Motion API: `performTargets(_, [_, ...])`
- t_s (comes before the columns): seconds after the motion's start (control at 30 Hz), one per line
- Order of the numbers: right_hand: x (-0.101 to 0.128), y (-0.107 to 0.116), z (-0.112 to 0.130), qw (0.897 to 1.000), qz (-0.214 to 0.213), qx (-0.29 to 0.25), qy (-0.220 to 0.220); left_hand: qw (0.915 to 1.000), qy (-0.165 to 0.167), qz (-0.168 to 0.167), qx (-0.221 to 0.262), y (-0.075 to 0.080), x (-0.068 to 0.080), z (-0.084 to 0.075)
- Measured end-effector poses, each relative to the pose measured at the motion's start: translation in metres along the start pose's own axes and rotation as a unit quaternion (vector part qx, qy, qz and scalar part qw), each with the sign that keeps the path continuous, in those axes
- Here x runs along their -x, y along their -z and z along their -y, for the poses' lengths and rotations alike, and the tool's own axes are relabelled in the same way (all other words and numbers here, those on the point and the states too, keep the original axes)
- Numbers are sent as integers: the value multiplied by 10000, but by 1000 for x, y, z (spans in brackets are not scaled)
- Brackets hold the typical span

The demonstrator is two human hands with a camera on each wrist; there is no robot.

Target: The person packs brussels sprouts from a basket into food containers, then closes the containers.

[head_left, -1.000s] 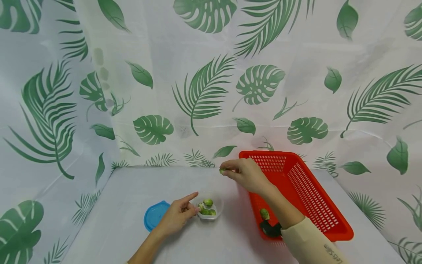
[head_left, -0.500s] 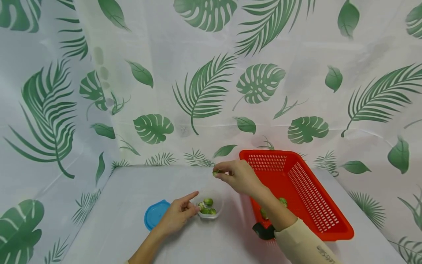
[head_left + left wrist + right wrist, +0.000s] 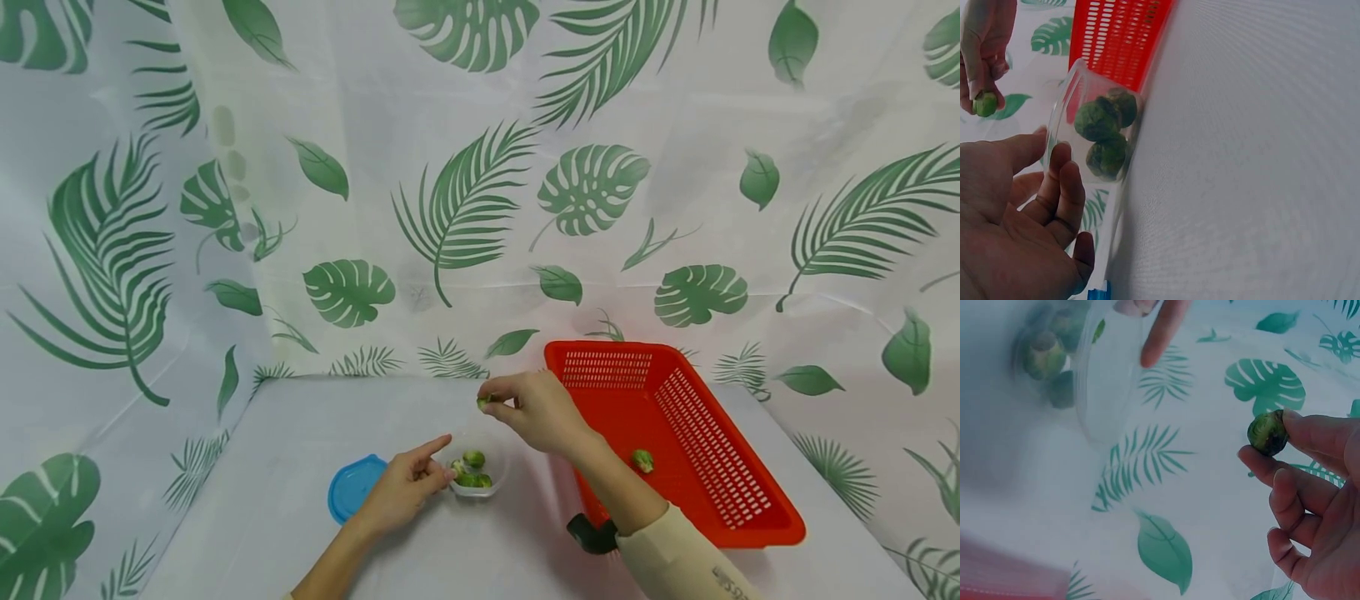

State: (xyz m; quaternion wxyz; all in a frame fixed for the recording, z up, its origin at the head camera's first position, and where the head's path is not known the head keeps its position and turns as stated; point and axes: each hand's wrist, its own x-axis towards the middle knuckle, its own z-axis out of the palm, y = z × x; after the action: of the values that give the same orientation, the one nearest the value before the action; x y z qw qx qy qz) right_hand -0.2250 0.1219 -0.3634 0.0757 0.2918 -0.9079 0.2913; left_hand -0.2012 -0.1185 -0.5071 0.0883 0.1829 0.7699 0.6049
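right hand (image 3: 542,410) fingers pinched, left hand (image 3: 405,490) relaxed.

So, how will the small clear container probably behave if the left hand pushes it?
The clear container looks thin and small, so probably light; it may slide on the smooth table. Only three sprouts weigh it, so a high push might tip it. The left hand steadies its rim.

clear glossy plastic tub (image 3: 483,477); perforated red plastic basket (image 3: 705,467); smooth blue plastic lid (image 3: 352,487); matt leaf-print cloth (image 3: 450,208).

A cream long sleeve (image 3: 686,558) with dark lettering covers the right forearm; left forearm (image 3: 330,567) bare.
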Motion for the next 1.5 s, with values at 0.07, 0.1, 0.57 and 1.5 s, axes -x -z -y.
performTargets(0.07, [1,-3,0,10000,6,45,12,10000,7,14,47,0,1,0])
performTargets(0.1, [1,-4,0,10000,6,61,9,10000,9,14,61,0,1,0])
performTargets(0.57, [6,-22,0,9988,-212,410,159,9999,-71,35,86,1,1,-1])
performTargets(1.5, [23,-61,2,9989,-334,260,-194,9999,-141,68,56,2,1,1])
